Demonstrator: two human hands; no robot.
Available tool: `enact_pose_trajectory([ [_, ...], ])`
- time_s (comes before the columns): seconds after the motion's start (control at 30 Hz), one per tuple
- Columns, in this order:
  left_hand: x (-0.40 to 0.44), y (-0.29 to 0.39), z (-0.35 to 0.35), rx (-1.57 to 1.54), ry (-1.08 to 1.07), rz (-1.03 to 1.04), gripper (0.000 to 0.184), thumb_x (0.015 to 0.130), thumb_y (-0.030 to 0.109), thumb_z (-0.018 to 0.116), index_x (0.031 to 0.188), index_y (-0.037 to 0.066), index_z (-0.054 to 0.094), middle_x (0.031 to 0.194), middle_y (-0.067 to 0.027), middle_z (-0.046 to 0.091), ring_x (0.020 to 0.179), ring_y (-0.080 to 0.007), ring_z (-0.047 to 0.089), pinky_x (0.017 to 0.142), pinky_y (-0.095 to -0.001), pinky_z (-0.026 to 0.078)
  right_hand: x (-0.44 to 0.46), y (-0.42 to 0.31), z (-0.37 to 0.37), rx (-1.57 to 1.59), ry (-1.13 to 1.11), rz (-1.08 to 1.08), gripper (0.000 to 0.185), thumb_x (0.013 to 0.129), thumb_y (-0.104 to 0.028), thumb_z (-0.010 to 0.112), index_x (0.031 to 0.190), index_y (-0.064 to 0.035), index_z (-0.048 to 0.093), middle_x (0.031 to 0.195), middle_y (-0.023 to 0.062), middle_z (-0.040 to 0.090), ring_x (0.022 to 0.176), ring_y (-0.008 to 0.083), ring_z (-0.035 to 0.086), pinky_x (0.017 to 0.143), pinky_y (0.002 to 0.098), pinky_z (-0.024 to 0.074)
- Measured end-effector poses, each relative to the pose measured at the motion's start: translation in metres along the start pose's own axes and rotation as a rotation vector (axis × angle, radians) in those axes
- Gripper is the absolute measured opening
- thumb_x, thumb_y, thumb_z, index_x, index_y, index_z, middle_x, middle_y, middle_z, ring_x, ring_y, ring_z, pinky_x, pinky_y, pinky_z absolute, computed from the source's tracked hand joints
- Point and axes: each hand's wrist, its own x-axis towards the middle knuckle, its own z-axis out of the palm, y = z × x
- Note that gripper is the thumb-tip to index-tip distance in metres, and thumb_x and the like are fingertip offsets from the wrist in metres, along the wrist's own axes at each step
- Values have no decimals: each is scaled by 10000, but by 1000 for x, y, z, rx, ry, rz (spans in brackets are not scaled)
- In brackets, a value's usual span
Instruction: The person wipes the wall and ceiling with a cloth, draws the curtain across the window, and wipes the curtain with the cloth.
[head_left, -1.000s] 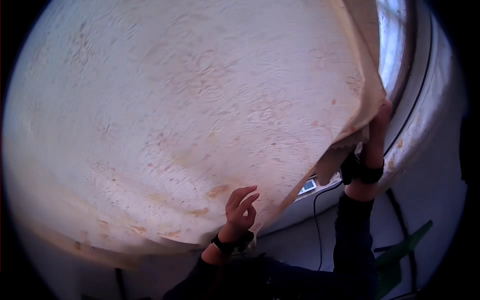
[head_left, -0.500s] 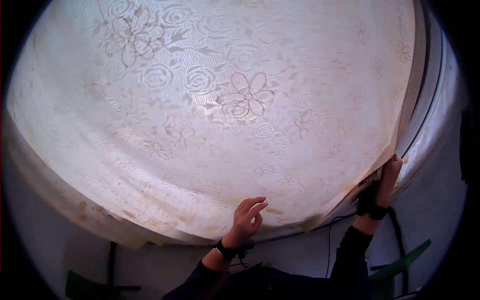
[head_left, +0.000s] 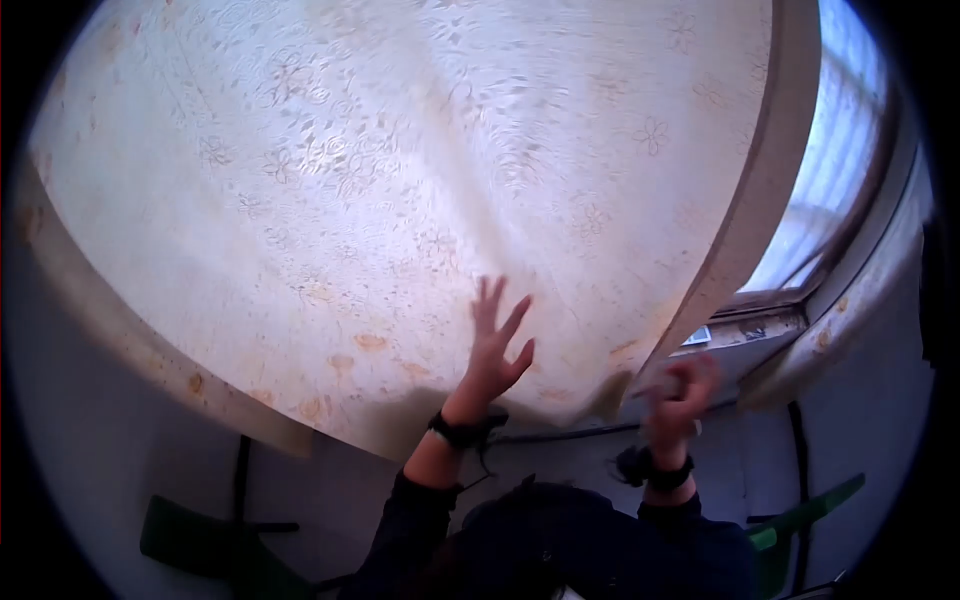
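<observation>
A large pale cloth with a flower pattern [head_left: 400, 190] fills most of the view, its right edge hanging at a slant. My left hand [head_left: 492, 345] is over the lower part of the cloth, fingers spread, with nothing held. Beside the cloth's lower right edge is my right hand [head_left: 683, 392], blurred, its fingers bent; whether it pinches the edge cannot be made out. Dark bands circle both wrists.
A bright window [head_left: 825, 190] with a worn frame lies beyond the cloth at the right. A small white-edged object [head_left: 697, 337] rests near its sill. Green chairs [head_left: 190, 535] stand at the lower left and lower right [head_left: 810, 502].
The cloth's right edge has swung left, uncovering the window. My right hand has moved left and down toward me. My left hand has risen slightly and spread its fingers.
</observation>
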Motion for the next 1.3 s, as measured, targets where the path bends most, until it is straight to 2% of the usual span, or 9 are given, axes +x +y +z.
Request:
enact_pose_trajectory([
  [0.03,25,11,34,-11,-92,-15,528,727,171,568,1234,163,421,1371,-151,193,1277,-381,71,943,-610,96,26,-8,-11,-262,-206,-220,581,579,-268,778,986,-31,438,964,137,473,822,190,490,767,279,391],
  [0.13,119,76,177,-121,-342,-88,545,745,212,578,1257,203,392,1380,-76,210,1290,-333,64,951,-604,93,156,34,-81,317,-743,313,570,585,-99,723,1077,-47,440,916,87,533,789,163,530,684,239,422],
  [0.4,160,149,218,-979,-342,-613,407,809,236,535,1127,-4,454,1003,-41,517,900,-120,492,759,-250,416,251,104,-91,397,-542,189,246,701,7,557,946,-12,572,802,104,612,755,152,586,687,247,450],
  [0.6,192,197,228,-517,-518,-697,381,744,170,613,1061,-8,497,924,-59,561,845,-118,515,711,-241,420,313,103,-136,480,-494,309,154,791,-86,559,911,6,585,766,102,620,710,101,563,638,228,442],
  [0.73,196,199,205,-222,-131,-472,318,669,86,623,953,-9,515,851,-112,578,829,-160,538,719,-293,429,312,106,-119,460,-559,333,132,776,-80,570,882,-8,597,745,96,608,704,134,561,636,254,437],
  [0.87,225,199,178,25,-25,-542,325,631,71,597,942,13,524,932,-142,576,881,-339,530,726,-354,436,334,80,-117,-87,-377,-287,89,699,-58,607,781,-28,621,715,101,575,747,263,508,666,340,415],
  [1.0,306,200,148,784,-152,-320,314,686,85,569,996,39,550,882,-142,592,813,-334,549,673,-363,459,380,82,-83,137,-532,168,83,753,-41,541,779,-15,615,775,95,591,624,216,553,546,302,428],
  [1.07,339,213,147,580,81,-378,296,705,65,544,1000,55,549,884,-151,586,809,-319,557,647,-315,466,404,71,-76,420,-653,458,105,798,-48,499,842,4,579,782,82,594,598,161,564,502,273,427],
  [1.3,400,222,185,-310,238,-103,371,734,-6,517,1097,66,492,1006,-155,499,910,-225,531,770,-326,445,449,71,-71,710,-240,-61,261,798,-77,512,1039,-11,438,1042,131,520,983,211,495,843,305,392],
])
